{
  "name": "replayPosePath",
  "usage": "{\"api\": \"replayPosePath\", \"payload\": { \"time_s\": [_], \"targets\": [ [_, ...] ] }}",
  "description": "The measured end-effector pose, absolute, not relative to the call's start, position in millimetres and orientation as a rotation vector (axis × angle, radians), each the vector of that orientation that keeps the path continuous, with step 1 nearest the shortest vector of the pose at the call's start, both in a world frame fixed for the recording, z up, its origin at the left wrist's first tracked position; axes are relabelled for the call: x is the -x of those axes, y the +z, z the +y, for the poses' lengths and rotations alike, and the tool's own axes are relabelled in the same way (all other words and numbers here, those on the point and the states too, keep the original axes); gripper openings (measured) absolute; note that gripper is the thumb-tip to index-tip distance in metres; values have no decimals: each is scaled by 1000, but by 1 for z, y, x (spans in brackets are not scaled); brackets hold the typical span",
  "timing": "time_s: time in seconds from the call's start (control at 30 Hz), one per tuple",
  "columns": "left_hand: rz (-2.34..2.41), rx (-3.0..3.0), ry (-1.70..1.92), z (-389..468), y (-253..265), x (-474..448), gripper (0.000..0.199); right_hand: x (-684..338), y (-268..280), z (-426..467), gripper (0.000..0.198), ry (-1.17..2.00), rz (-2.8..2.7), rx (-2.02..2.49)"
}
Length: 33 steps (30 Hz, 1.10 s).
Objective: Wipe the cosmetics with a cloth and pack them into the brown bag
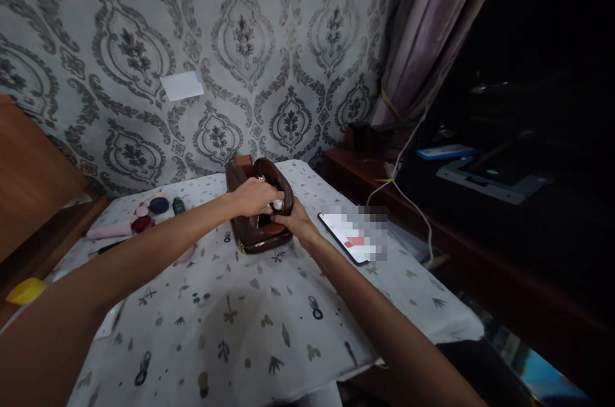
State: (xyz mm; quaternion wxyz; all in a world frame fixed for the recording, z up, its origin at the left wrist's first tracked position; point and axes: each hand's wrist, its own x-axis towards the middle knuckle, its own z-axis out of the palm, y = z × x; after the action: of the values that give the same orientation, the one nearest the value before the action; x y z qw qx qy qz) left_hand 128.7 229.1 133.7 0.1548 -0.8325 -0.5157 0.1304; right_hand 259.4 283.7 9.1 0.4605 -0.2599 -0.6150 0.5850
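Observation:
A brown leather-like bag (240, 218) with a gold-coloured zip stands on the patterned white cloth, its top unzipped. My left hand (257, 197) reaches into the opening, fingers closed around a small white object (277, 204) whose kind I cannot make out. At the bag's right side my right hand (296, 222) grips the edge, thumb toward the opening and fingers partly hidden. What else lies inside the bag is mostly dark and hidden.
Several cosmetics lie at the left, among them a pink tube (109, 229), a dark round case (159, 204) and a dark green bottle (179, 205). A phone (343, 237) with a lit screen lies right of the bag. White cables (417, 202) hang near the dark red furniture (346, 170).

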Motion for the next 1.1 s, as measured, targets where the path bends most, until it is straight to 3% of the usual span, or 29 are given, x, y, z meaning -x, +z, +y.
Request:
{"api": "replayPosePath", "payload": {
  "time_s": [0.37,0.5,0.57,0.67,0.9,1.1],
  "targets": [
    [-1416,2356,431,230,128,-135,29,-256,8,269,60,1561,-1361,594],
    [-1581,2261,353,214,135,-137,36,-256,9,267,64,1569,-1336,618],
    [-1670,2218,326,202,141,-137,31,-257,8,265,63,1557,-1339,624],
    [-1597,2288,485,188,147,-141,21,-259,7,263,59,1543,-1347,627],
    [-1399,2452,984,195,156,-167,29,-258,2,265,64,1557,-1342,643],
    [-1301,2539,1079,214,156,-172,24,-262,4,262,70,1528,-1360,629]
  ]
}}
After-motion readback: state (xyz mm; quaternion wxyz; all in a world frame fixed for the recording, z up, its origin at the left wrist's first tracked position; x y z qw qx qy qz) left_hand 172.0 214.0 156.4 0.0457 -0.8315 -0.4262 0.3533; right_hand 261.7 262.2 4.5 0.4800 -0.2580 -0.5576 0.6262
